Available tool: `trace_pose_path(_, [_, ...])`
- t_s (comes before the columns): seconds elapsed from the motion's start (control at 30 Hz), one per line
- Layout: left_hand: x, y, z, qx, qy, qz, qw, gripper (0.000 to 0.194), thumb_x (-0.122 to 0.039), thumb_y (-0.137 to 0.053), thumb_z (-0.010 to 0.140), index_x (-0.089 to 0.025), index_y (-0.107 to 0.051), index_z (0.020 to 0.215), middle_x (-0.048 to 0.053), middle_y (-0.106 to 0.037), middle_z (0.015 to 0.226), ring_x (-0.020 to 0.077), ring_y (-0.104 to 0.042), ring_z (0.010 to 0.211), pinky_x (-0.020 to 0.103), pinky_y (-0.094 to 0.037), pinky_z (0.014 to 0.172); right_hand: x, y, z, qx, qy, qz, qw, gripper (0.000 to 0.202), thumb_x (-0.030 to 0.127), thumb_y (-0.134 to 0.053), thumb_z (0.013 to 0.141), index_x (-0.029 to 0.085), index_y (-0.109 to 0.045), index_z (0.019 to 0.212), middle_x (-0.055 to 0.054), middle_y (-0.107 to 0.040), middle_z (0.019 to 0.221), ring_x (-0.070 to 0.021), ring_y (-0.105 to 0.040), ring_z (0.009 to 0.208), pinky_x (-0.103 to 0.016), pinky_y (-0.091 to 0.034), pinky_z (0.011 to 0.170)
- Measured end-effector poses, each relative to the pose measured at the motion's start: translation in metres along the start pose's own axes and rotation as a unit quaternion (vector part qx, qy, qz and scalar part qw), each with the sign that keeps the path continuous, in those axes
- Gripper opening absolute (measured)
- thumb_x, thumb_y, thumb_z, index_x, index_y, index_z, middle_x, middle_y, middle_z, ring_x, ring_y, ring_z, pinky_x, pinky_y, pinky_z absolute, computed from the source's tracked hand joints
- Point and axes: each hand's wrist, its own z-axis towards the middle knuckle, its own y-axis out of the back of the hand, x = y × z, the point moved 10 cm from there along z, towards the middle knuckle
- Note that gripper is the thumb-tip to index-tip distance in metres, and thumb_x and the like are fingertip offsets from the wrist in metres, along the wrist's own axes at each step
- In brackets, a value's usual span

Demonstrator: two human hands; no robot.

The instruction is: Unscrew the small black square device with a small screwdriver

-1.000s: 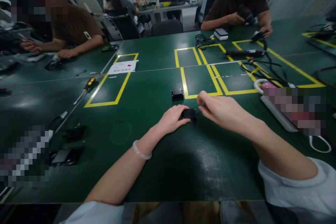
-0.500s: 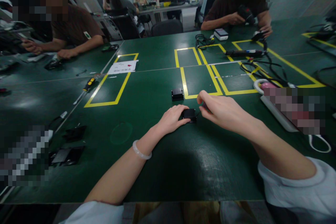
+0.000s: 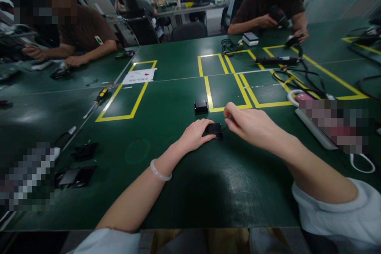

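Note:
A small black block-like part (image 3: 214,129) lies on the green tabletop in front of me. My left hand (image 3: 198,133) grips it from the left side, fingers over the far edge and thumb along the near edge. At its right side my right hand (image 3: 242,119) is closed in a pinch around a thin dark tool (image 3: 225,127), whose tip reaches toward the part's right edge. Most of the tool is hidden by the fingers, and I cannot tell its kind. Just beyond the left hand stands a second, similar black block (image 3: 201,107), touched by neither hand.
Yellow tape outlines (image 3: 231,108) mark the table. On the left lie a yellow-black screwdriver (image 3: 101,96), a paper sheet (image 3: 139,75) and black parts (image 3: 76,176). To the right are cables (image 3: 312,75) and an electric screwdriver (image 3: 277,60). Two co-workers sit across.
The right hand's fingers have curled and turned slightly around the thin tool. The left hand and the black part stay in place.

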Motion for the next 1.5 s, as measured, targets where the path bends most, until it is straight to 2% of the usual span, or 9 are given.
trace_pose_path(0.1, [0.0001, -0.0005, -0.0001, 0.001, -0.002, 0.002, 1.000, 0.038, -0.041, -0.060, 0.087, -0.021, -0.050, 0.118, 0.006, -0.060, 0.110, 0.0239, -0.057, 0.101, 0.039, -0.047, 0.087, -0.0021, -0.0012, 0.0006, 0.004, -0.012, -0.017, 1.000, 0.023, 0.038, -0.035, 0.096, 0.020, -0.048, 0.100, -0.004, -0.067, 0.078, -0.0191, -0.061, 0.065, -0.026, -0.022, 0.051])
trace_pose_path(0.3, [-0.0002, -0.0003, -0.0002, 0.002, -0.001, 0.002, 1.000, 0.037, -0.041, -0.059, 0.087, -0.021, -0.050, 0.117, 0.006, -0.060, 0.110, 0.0242, -0.058, 0.101, 0.039, -0.047, 0.087, 0.0002, -0.0015, 0.0002, 0.004, 0.000, 0.001, 1.000, 0.021, 0.030, -0.033, 0.095, 0.019, -0.046, 0.106, -0.004, -0.067, 0.079, -0.0179, -0.061, 0.064, -0.025, -0.023, 0.051])
trace_pose_path(0.53, [-0.0009, -0.0002, -0.0001, 0.001, -0.001, -0.006, 1.000, 0.036, -0.039, -0.060, 0.087, -0.022, -0.050, 0.118, 0.006, -0.060, 0.111, 0.0243, -0.058, 0.101, 0.039, -0.047, 0.088, 0.0004, -0.0014, -0.0001, 0.009, -0.008, 0.001, 1.000, 0.022, 0.036, -0.033, 0.095, 0.020, -0.048, 0.100, -0.004, -0.067, 0.077, -0.0184, -0.061, 0.065, -0.026, -0.023, 0.051])
trace_pose_path(0.73, [-0.0009, -0.0004, 0.0000, 0.000, -0.003, 0.000, 1.000, 0.036, -0.039, -0.061, 0.087, -0.021, -0.051, 0.116, 0.006, -0.060, 0.111, 0.0243, -0.057, 0.101, 0.039, -0.047, 0.087, 0.0030, -0.0004, -0.0012, 0.000, 0.009, 0.008, 1.000, 0.020, 0.030, -0.034, 0.094, 0.019, -0.046, 0.106, -0.004, -0.066, 0.080, -0.0174, -0.060, 0.064, -0.026, -0.024, 0.051])
trace_pose_path(0.93, [-0.0013, -0.0008, -0.0001, 0.002, -0.001, -0.001, 1.000, 0.037, -0.040, -0.060, 0.087, -0.022, -0.050, 0.119, 0.006, -0.060, 0.111, 0.0243, -0.057, 0.102, 0.039, -0.047, 0.088, 0.0008, -0.0016, 0.0001, 0.009, -0.010, -0.002, 1.000, 0.025, 0.039, -0.032, 0.096, 0.020, -0.049, 0.100, -0.005, -0.067, 0.077, -0.0189, -0.060, 0.065, -0.027, -0.023, 0.052])
trace_pose_path(1.13, [0.0005, -0.0014, 0.0000, 0.001, 0.003, -0.004, 1.000, 0.037, -0.040, -0.060, 0.087, -0.022, -0.050, 0.117, 0.006, -0.060, 0.110, 0.0244, -0.057, 0.102, 0.039, -0.047, 0.088, 0.0011, -0.0014, 0.0002, 0.002, 0.006, 0.014, 1.000, 0.021, 0.029, -0.033, 0.094, 0.019, -0.046, 0.106, -0.005, -0.067, 0.082, -0.0170, -0.060, 0.065, -0.025, -0.024, 0.051])
trace_pose_path(1.37, [-0.0009, -0.0005, -0.0007, -0.001, -0.004, -0.001, 1.000, 0.037, -0.040, -0.059, 0.087, -0.021, -0.050, 0.118, 0.007, -0.059, 0.112, 0.0245, -0.057, 0.102, 0.039, -0.047, 0.088, -0.0016, -0.0019, 0.0005, 0.009, -0.012, -0.001, 1.000, 0.021, 0.035, -0.034, 0.095, 0.020, -0.048, 0.099, -0.004, -0.066, 0.077, -0.0185, -0.060, 0.065, -0.026, -0.023, 0.051])
trace_pose_path(1.5, [-0.0008, -0.0002, -0.0007, 0.000, -0.002, 0.000, 1.000, 0.037, -0.040, -0.060, 0.087, -0.021, -0.050, 0.117, 0.007, -0.060, 0.111, 0.0246, -0.057, 0.102, 0.039, -0.047, 0.087, -0.0002, -0.0034, 0.0004, 0.016, 0.004, 0.008, 1.000, 0.019, 0.029, -0.033, 0.094, 0.020, -0.047, 0.104, -0.004, -0.066, 0.080, -0.0178, -0.060, 0.065, -0.026, -0.024, 0.051])
